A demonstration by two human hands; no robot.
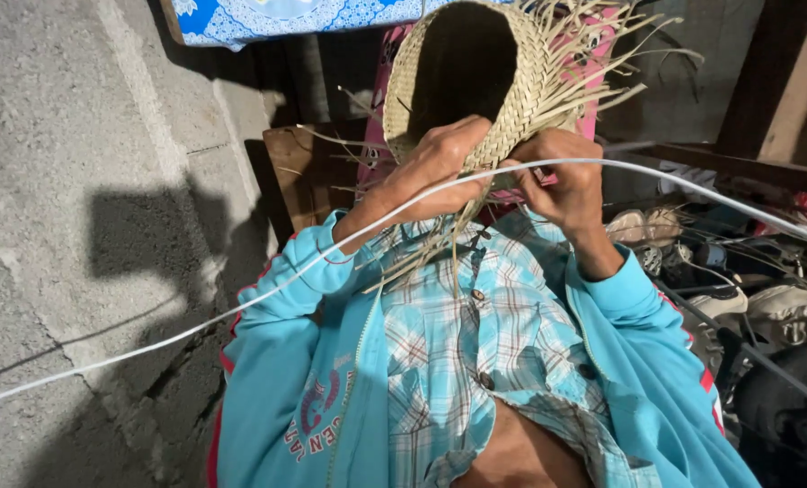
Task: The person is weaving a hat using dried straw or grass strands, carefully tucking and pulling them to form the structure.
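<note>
We see a woven straw basket (476,77), half-made, held up by both hands. Its open mouth faces us, long axis running away from the fingers, up and back; loose straw ends fan right off the rim. Left hand (435,172) has fingers curled closed on the lower rim. Right hand (561,181) pinches closed on the weave edge just beside it. A thin white strip (195,330) runs across under both hands, down-left past the turquoise jacket (313,361).
</note>
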